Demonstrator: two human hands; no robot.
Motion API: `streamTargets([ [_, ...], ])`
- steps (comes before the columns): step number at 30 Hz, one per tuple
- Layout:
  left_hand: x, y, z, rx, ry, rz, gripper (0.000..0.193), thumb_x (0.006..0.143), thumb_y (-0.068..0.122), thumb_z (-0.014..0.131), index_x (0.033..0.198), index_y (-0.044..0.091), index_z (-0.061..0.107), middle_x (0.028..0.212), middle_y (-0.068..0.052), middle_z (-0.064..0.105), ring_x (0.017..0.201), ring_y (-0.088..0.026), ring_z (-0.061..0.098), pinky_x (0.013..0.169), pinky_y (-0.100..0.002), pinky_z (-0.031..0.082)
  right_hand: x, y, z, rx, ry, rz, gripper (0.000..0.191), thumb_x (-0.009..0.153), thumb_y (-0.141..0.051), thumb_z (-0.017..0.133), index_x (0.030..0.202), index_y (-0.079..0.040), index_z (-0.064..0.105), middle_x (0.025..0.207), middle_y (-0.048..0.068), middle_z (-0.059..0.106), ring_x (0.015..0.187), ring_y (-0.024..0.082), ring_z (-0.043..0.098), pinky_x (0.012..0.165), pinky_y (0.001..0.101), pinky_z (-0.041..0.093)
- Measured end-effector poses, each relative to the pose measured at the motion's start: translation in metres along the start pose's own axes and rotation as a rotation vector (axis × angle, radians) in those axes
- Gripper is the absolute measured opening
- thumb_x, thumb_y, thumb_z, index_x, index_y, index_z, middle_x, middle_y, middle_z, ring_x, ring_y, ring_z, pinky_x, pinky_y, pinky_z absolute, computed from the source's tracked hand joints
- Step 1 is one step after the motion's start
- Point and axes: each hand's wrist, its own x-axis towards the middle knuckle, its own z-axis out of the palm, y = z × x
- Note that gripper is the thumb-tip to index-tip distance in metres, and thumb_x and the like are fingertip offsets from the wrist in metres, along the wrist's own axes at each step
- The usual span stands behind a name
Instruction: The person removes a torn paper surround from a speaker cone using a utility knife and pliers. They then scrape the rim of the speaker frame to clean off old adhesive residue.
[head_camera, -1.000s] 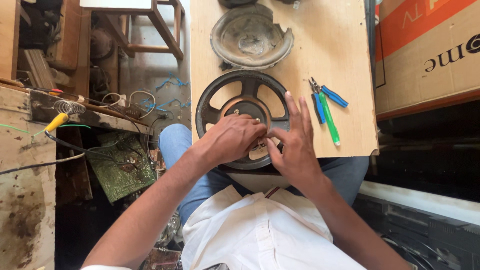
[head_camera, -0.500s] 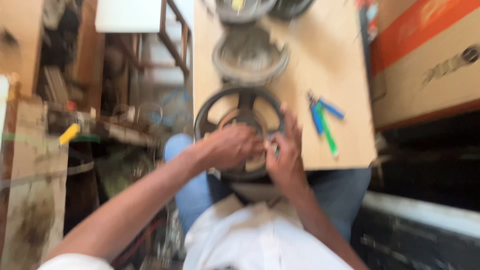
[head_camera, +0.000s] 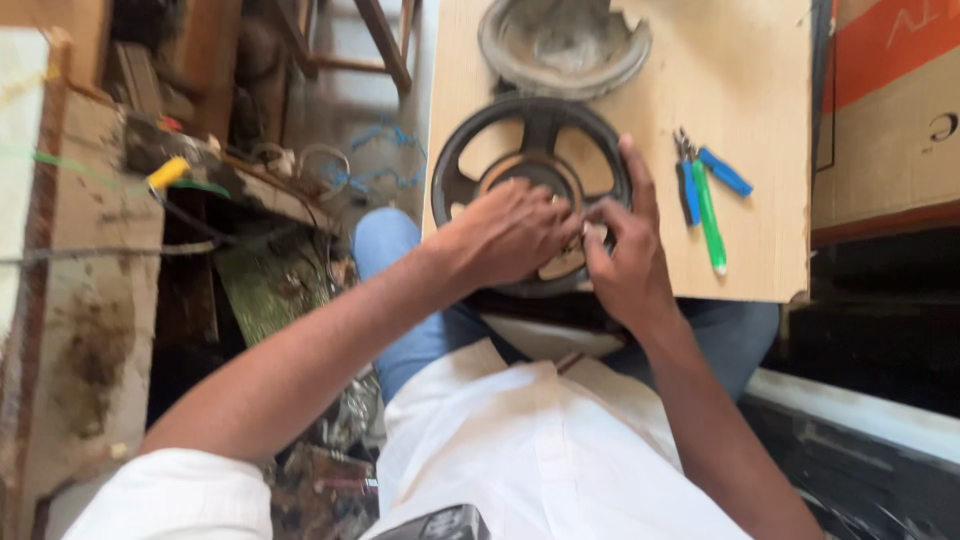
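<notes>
The dark round speaker frame (head_camera: 535, 190) with its spokes lies flat on the near part of the light wooden board (head_camera: 760, 230), directly in front of my body, and its near rim hangs a little over the board's edge above my lap. Both my hands are on its near half. My left hand (head_camera: 505, 235) rests curled over the centre hub, fingers bent together and pressing on something small that I cannot see. My right hand (head_camera: 625, 255) comes from the right side; its thumb and first fingers are pinched close at the same spot near the hub, and one long finger stretches up along the right rim. What is between the fingertips is hidden. The frame is round, so it has no long axis; the work point lies just ahead of both hands, a little nearer to the left one.

Behind the frame, touching its far rim, is a grey broken speaker cone (head_camera: 560, 45). To the right, well apart from my fingers, lie blue-handled pliers (head_camera: 712, 172) and a green tool (head_camera: 708, 215). A cardboard box (head_camera: 880, 110) stands further right.

Compared with one second ago, my right fingers were spread open over the rim; now they have closed in to the hub.
</notes>
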Motion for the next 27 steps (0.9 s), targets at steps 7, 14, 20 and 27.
streamTargets([
  [7, 0.017, 0.006, -0.003, 0.049, -0.117, -0.061, 0.023, 0.102, 0.029, 0.057, 0.089, 0.013, 0.068, 0.075, -0.006, 0.069, 0.077, -0.025, 0.070, 0.065, -0.042, 0.050, 0.009, -0.010, -0.011, 0.051, -0.070, 0.015, 0.011, 0.089, 0.003, 0.058, 0.097, 0.000, 0.065, 0.171, 0.019, 0.024, 0.159, 0.038, 0.027, 0.119, 0.0423, 0.037],
  [14, 0.022, -0.004, 0.012, -0.072, 0.007, -0.055, 0.023, 0.096, 0.025, 0.058, 0.106, 0.008, 0.071, 0.068, -0.010, 0.068, 0.061, -0.031, 0.068, 0.055, -0.047, 0.050, 0.016, -0.010, -0.021, 0.058, -0.108, -0.066, 0.004, 0.095, -0.001, 0.062, 0.097, 0.002, 0.063, 0.170, 0.019, 0.027, 0.158, 0.038, 0.030, 0.122, 0.0430, 0.034],
  [20, 0.026, -0.013, 0.006, -0.222, -0.145, 0.009, 0.029, 0.106, 0.026, 0.052, 0.092, 0.008, 0.069, 0.080, -0.010, 0.070, 0.080, -0.031, 0.070, 0.073, -0.045, 0.053, 0.026, -0.012, -0.028, 0.009, -0.131, -0.105, 0.003, 0.090, -0.002, 0.064, 0.091, 0.001, 0.065, 0.168, 0.018, 0.029, 0.155, 0.037, 0.033, 0.120, 0.0440, 0.035],
  [27, 0.017, -0.012, 0.004, -0.217, 0.031, 0.344, 0.016, 0.079, 0.012, 0.067, 0.093, 0.007, 0.061, 0.091, -0.008, 0.067, 0.096, -0.027, 0.065, 0.087, -0.040, 0.050, 0.029, -0.007, -0.033, 0.013, -0.203, -0.049, 0.005, 0.092, -0.004, 0.065, 0.090, 0.001, 0.064, 0.169, 0.012, 0.031, 0.151, 0.033, 0.041, 0.117, 0.0417, 0.040],
])
